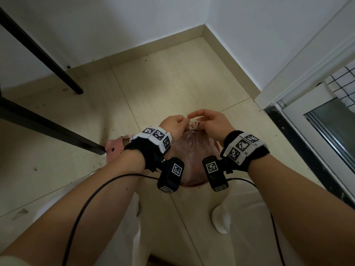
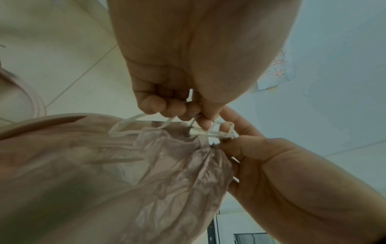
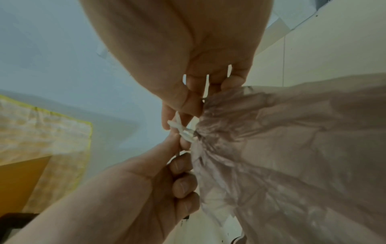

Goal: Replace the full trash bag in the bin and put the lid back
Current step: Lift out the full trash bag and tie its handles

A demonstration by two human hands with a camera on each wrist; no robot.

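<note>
A full pink trash bag (image 1: pixel 192 162) stands on the floor between my feet, its neck gathered shut. The white drawstring (image 2: pixel 125 128) loops out of the neck. My left hand (image 1: pixel 183 120) pinches a strand of it between thumb and curled fingers. My right hand (image 1: pixel 191 116) pinches another strand just beside it, above the neck. In the left wrist view my left hand (image 2: pixel 200 118) holds the string while my right hand (image 2: pixel 227 132) hooks a loop. The right wrist view has my right hand (image 3: pixel 179 118) and left hand (image 3: pixel 181 140) meeting at the knot (image 3: pixel 184 131). A pink bin rim (image 2: pixel 52 119) edges the bag.
A pink lid (image 1: pixel 115 148) lies on the tiled floor left of the bag, against a black table leg (image 1: pixel 92 146). Another black leg (image 1: pixel 71 81) stands farther back. White walls meet in a corner ahead. A glass door frame (image 1: pixel 299 135) runs along the right.
</note>
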